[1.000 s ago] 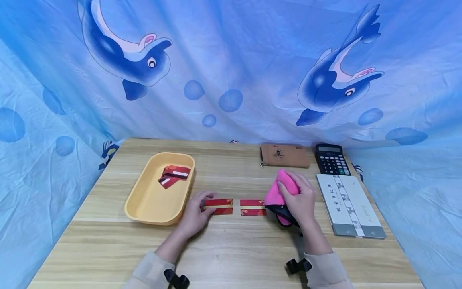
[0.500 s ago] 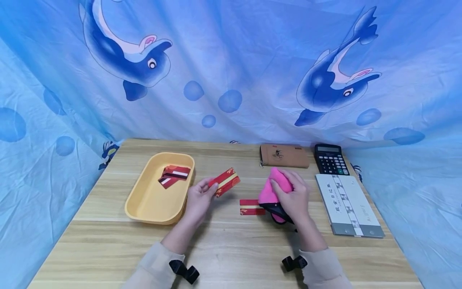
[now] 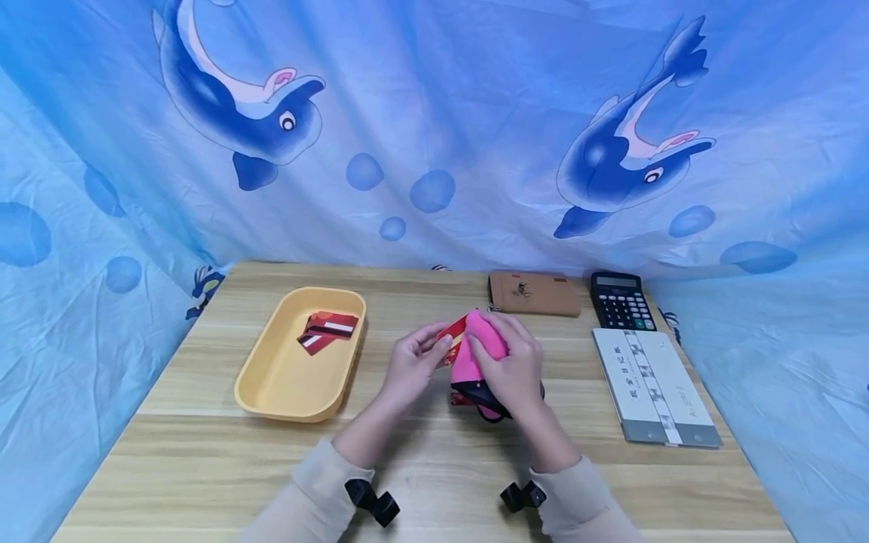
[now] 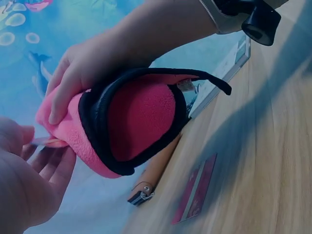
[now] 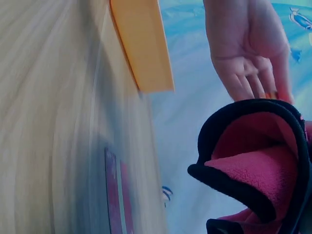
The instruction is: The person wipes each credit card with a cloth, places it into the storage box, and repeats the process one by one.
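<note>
My left hand pinches a red card with a gold stripe between thumb and fingers, raised and tilted against a pink fleecy thing. This thing has black edging and a hollow, pouch-like opening, which shows in the left wrist view as a pink lining. My right hand grips it from the right, thumb on the near face. A second red card lies flat on the table below; in the head view the pink thing hides most of it.
A yellow tray at the left holds several red cards. At the back right lie a brown wallet, a black calculator and a white notebook. A blue dolphin-print curtain hangs behind the table.
The left hand has picked a red card up off the table and carried it right to the pink thing. The right hand has moved left with the pink thing, over the other card.
</note>
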The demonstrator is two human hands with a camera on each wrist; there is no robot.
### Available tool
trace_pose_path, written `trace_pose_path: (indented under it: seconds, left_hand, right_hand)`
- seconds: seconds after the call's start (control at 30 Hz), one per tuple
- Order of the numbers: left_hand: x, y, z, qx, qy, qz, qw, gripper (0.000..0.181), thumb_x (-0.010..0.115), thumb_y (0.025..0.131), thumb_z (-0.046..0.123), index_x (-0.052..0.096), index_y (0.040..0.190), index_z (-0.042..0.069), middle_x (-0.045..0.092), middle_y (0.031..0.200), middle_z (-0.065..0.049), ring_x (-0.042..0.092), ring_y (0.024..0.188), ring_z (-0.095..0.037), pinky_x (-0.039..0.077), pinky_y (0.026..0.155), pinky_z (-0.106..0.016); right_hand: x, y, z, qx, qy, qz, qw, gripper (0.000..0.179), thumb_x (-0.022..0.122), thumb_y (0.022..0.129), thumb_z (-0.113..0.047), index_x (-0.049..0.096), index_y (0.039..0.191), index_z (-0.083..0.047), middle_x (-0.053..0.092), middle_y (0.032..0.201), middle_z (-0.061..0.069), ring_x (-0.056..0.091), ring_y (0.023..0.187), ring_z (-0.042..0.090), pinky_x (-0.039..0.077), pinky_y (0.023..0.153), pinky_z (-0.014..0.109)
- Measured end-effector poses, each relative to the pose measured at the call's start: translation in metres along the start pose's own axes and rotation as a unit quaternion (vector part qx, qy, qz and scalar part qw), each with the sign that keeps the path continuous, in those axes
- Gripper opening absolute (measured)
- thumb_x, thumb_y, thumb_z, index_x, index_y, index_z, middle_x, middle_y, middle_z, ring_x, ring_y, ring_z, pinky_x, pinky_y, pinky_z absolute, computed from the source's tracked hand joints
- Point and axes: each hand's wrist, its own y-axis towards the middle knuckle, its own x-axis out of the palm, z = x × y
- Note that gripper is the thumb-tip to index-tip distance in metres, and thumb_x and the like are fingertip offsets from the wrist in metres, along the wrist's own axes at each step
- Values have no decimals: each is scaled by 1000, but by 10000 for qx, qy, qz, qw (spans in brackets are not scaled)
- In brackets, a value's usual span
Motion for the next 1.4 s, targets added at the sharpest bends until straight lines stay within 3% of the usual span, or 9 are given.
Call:
trace_pose_path:
  seconds: [0.27,0.4,0.53,0.63,0.8,0.93,1.07,1.23,1.4]
  left_hand:
    - [8,-7,2,110,285,-824,9961,48,36,112,26,46,147,-5,51,148,-21,47,137,-31,39,115,-41]
    - [9,-8,2,13,4,-979,9952,49,34,112,26,44,149,-4,50,149,-20,48,137,-28,37,116,-39]
    - [8,-7,2,-209,-342,-764,9963,42,44,109,14,47,146,-5,56,142,-22,62,119,-18,51,101,-30]
    - [6,-5,2,-147,-394,-441,9981,39,47,108,11,52,140,-9,64,128,-25,66,101,-10,55,90,-23]
    - [5,-4,3,20,-360,66,9993,36,51,107,13,60,130,-13,71,112,-23,65,92,-7,55,89,-22]
    - [11,-6,2,58,-172,-158,9997,38,49,108,15,56,136,-10,66,127,-24,65,110,-18,51,101,-31]
    - [18,-8,-1,141,-392,-591,9974,45,40,110,16,41,147,-9,46,151,-22,46,139,-29,38,115,-33]
    - [19,-9,-1,27,-988,-485,9939,46,38,109,15,43,145,-13,55,140,-23,57,118,-16,47,100,-20]
    - [16,-7,-2,-39,-722,-267,9970,40,44,108,12,51,139,-13,64,127,-22,61,103,-7,51,93,-21]
  right_hand:
    - [8,-13,-22,-177,368,-137,9991,37,84,80,-10,75,115,-5,73,112,12,71,94,27,62,69,41]
    - [5,-13,-24,-193,409,-115,9989,36,84,81,-11,75,115,-4,72,114,11,71,96,28,62,72,42]
    - [-2,-11,-15,-96,187,56,9998,35,84,80,-10,76,113,-3,73,111,12,71,96,29,62,72,42]
    - [-10,-7,-5,136,-88,296,9994,36,85,80,-9,75,114,-4,73,109,12,71,96,29,61,76,42]
    - [-13,0,2,128,-574,595,9965,37,85,81,-11,75,116,-5,73,110,12,71,97,28,61,77,46]
    - [0,-2,-5,-356,-711,552,9953,35,84,80,-11,76,113,-2,72,110,15,71,96,32,61,77,48]
    - [12,-6,-18,-545,-451,362,9968,33,81,80,-10,76,111,-3,72,110,13,71,97,32,61,77,46]
    - [13,-8,-19,-414,394,200,9982,34,82,78,-5,77,111,-5,73,110,10,71,95,28,62,74,41]
    - [6,-7,-2,-602,339,306,9971,35,82,76,-1,77,111,-5,73,111,10,71,96,27,61,76,36]
